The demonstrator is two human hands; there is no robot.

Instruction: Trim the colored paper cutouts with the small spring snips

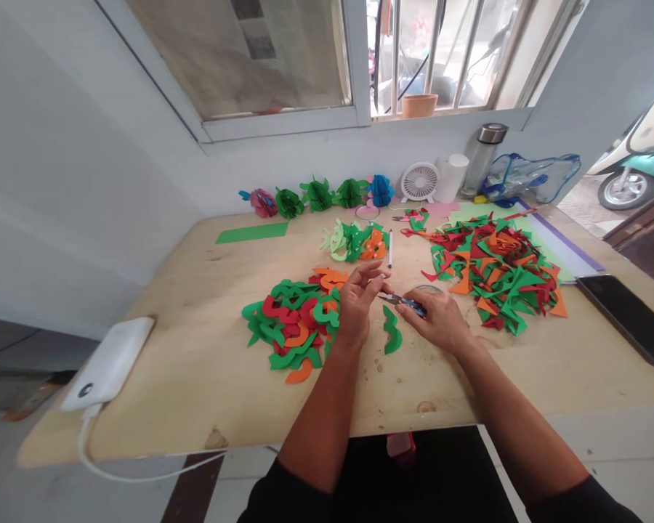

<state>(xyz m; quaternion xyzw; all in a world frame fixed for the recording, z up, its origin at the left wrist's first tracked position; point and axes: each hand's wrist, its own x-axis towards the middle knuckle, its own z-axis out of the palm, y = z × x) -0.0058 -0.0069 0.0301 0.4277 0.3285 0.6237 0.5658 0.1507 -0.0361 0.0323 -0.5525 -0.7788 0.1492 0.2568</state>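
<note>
My right hand (pixel 434 314) is closed around a pair of pliers (pixel 400 300) with dark blue handles, jaws pointing left. The jaws meet the fingertips of my left hand (pixel 362 294), whose thumb and fingers are pinched together on something too small to make out. Just below the pliers, a wavy green paper cutout (pixel 392 330) lies on the wooden table. Left of my left hand sits a pile of wavy cutouts (pixel 288 319) in green, red and orange, partly hidden by that hand.
A heap of paper scraps (pixel 501 269) lies at the right, near a black phone (pixel 629 318). Folded paper ornaments (pixel 317 195), a small white fan (pixel 420 181) and a bottle (pixel 482 160) line the wall. A white power bank (pixel 109 363) with a cable lies at the left edge.
</note>
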